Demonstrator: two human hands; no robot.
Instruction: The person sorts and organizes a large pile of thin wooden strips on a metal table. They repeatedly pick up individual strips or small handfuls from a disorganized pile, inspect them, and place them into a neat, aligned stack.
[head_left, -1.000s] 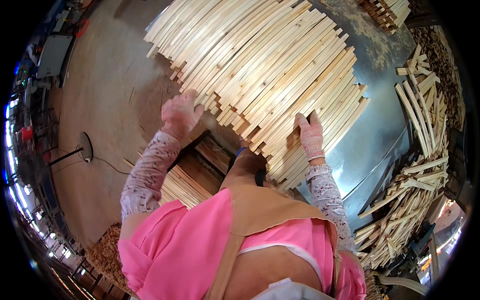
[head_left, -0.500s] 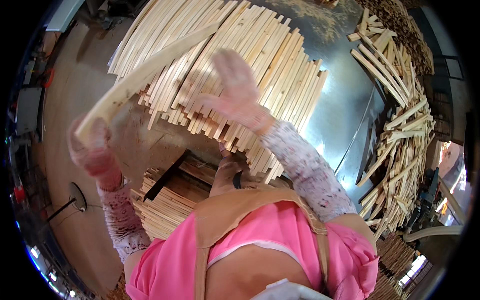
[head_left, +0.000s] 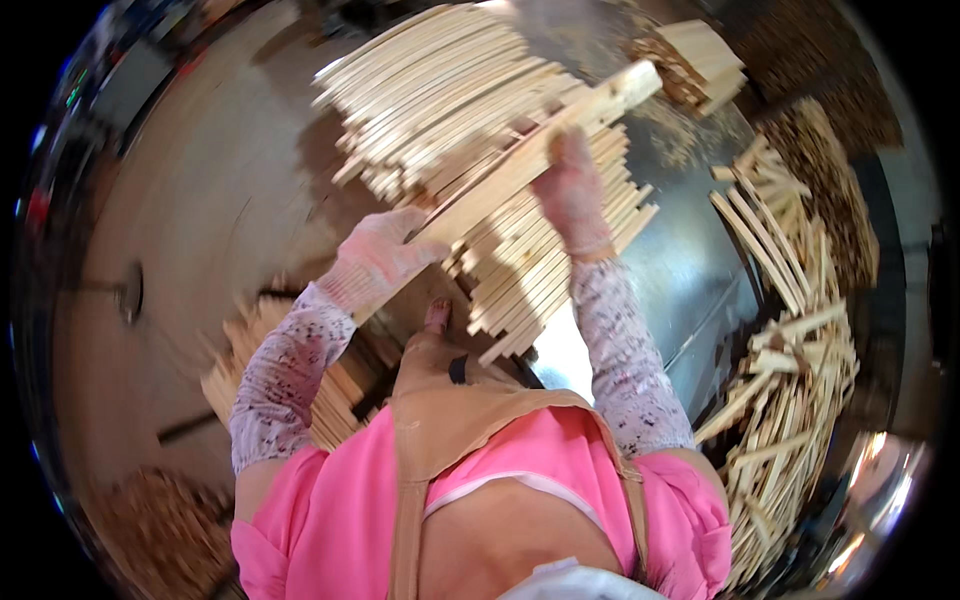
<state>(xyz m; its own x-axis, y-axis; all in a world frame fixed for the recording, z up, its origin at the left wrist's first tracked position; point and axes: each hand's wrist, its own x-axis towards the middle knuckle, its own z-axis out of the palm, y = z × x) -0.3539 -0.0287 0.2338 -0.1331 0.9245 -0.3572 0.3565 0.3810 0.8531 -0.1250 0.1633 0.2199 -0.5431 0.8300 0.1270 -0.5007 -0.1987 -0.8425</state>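
A long pale wooden strip (head_left: pixel 500 185) lies slantwise between my hands, above the stacked strips. My left hand (head_left: pixel 375 255), in a pinkish-white knit glove, is closed around its lower part. Farther up, my right hand (head_left: pixel 575 195), gloved alike, grips it near the far end, with the thumb along its face. Whether more than one strip is in my grip I cannot tell. Beneath them, rows of similar strips (head_left: pixel 430 90) lie side by side, and more strips (head_left: pixel 540 275) spread below my right hand.
A shiny metal tabletop (head_left: pixel 690 270) extends to the right. Loose strips (head_left: pixel 790 380) are heaped along its right side. Wider boards (head_left: pixel 705 65) stand at the far right. Another strip stack (head_left: pixel 265 350) sits low on the left, near a blurred round stand (head_left: pixel 132 292).
My left hand has come inward from the far left with the strip. My right hand, open before, has closed on its upper part. The whole view has turned.
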